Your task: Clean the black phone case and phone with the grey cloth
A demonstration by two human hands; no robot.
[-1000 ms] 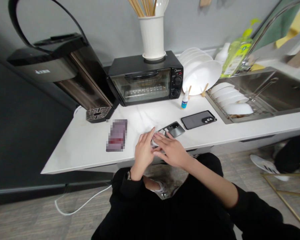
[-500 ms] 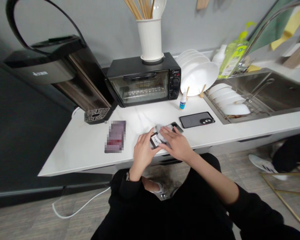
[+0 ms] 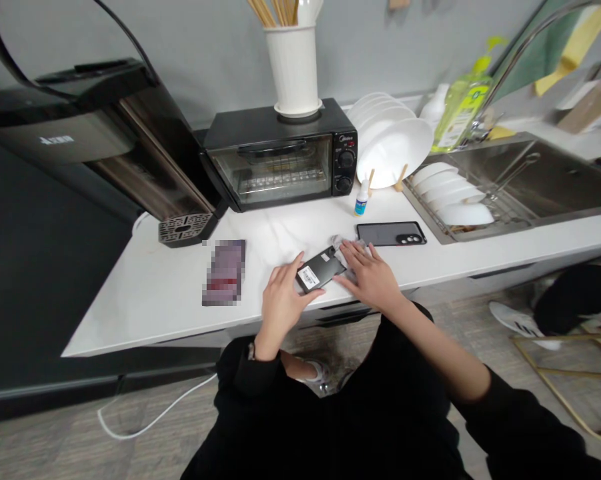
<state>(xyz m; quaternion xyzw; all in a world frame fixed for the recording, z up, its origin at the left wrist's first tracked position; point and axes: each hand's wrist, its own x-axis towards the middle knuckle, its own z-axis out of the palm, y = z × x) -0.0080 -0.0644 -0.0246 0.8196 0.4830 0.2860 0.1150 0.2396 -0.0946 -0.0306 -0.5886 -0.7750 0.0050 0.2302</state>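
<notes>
On the white counter [image 3: 275, 233] lies a dark phone [image 3: 330, 268], back up, with a white barcode label near its left end. My left hand [image 3: 280, 297] grips that end, thumb on the near edge and fingers on the far edge. My right hand [image 3: 375, 280] is closed over a thin greyish cloth [image 3: 338, 243] at the phone's right end; part of the cloth is hidden under the fingers. Just beyond it is a black-rimmed phone case [image 3: 387, 234] with camera openings. A small white spray bottle [image 3: 361, 203] with a blue label stands behind.
A pixelated dark item [image 3: 225, 272] lies on the left. Along the back stand a black water dispenser [image 3: 145, 160], a toaster oven [image 3: 280, 170] carrying a white chopstick holder [image 3: 295, 70], and racked plates [image 3: 393, 150]. Bowls [image 3: 447, 190] sit by the sink [image 3: 555, 180]. Another person's shoe [image 3: 517, 320] shows at right.
My right hand has slid with the cloth toward the phone's right end, uncovering more of its back. My left hand still holds the left end. The whole view has shifted slightly.
</notes>
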